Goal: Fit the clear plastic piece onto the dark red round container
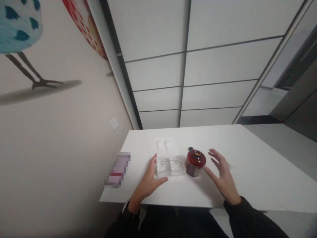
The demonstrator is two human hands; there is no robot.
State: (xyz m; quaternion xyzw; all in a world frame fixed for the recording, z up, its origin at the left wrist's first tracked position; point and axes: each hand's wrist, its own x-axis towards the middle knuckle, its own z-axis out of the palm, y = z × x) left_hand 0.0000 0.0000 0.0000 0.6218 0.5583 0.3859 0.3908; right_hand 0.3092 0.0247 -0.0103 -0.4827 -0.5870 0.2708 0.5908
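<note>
Black sleeves (244,218) fill the bottom of the view. What reaches out of them?

Two bare hands over a white table (257,172). The left hand (148,185) sits low, its fingers (154,162) slightly apart, just beside the near left corner of a clear plastic tray (170,168).

Touching it?

I cannot tell from this angle. Its thumb lies close along the tray's front edge.

And the right hand?

The right hand (223,180) is raised, with its fingers (215,154) spread wide apart and clamped on nothing. Its thumb comes just beside a round, dark red lacquered pot (195,162) with a lid.

Where does that pot stand?

Upright on the table, between the tray and the right hand. It is touching the tray or just beside it, I cannot tell which. A small dark knob (190,149) shows just behind it.

What is in the tray?

Two pale shapes (161,144) lie in its far part, too small to name.

Anything farther out?

A pixelated blurred patch (117,170) lies at the table's left edge. Beyond it are a wall socket plate (114,123), a painted bird (21,26) with a blue body and thin legs, and white panels (156,33) with dark seams.
</note>
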